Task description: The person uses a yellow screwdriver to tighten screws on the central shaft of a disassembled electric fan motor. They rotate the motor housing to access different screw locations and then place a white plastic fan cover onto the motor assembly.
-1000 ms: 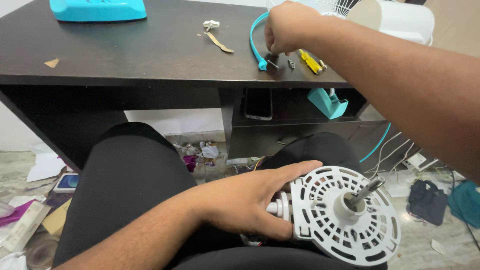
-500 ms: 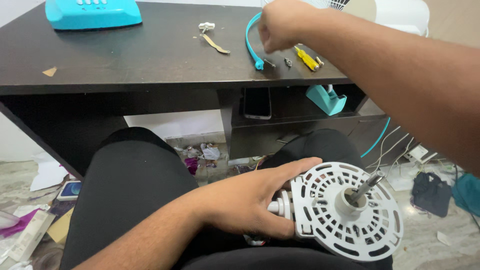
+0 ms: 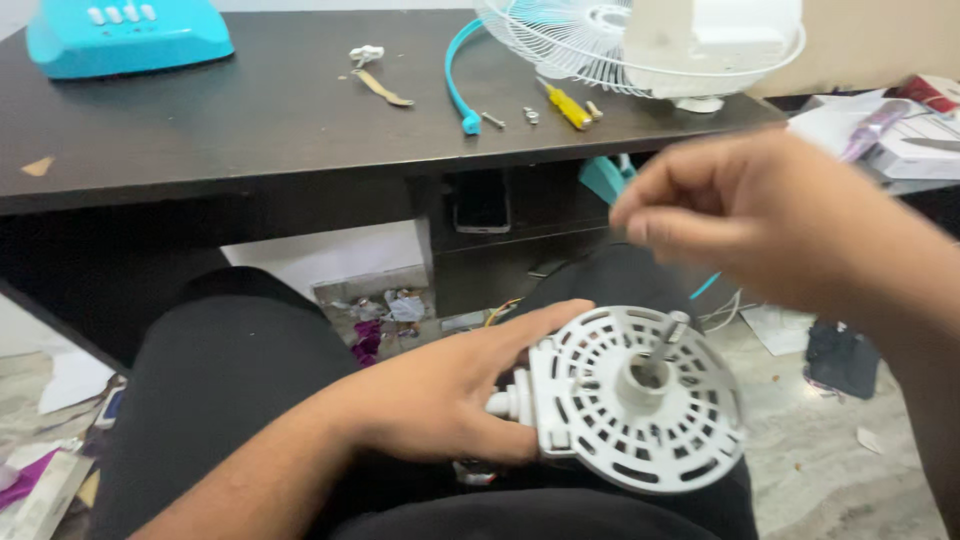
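Motor housing: white slotted round fan motor housing (image 3: 636, 400), with a metal shaft (image 3: 668, 338) standing up from its hub, is held on the lap, below the desk's front edge.
Control base: a turquoise fan base with buttons (image 3: 125, 36) is seen at the far left of the dark desk (image 3: 250, 120).
Left hand: the left hand (image 3: 450, 395) is wrapped around the housing's left edge, thumb laid along the top rim, fingers clasped under it.
Desk middle: a turquoise curved strip (image 3: 455, 70), loose screws (image 3: 510, 118) and a yellow-handled screwdriver (image 3: 565, 105) are laid near the front edge.
Fan guard: a white wire fan guard (image 3: 560, 45) is set at the desk's right end.
Right hand: the right hand (image 3: 760, 215) is raised above the shaft, blurred, thumb and forefinger pinched together; whether anything is held between them cannot be told.
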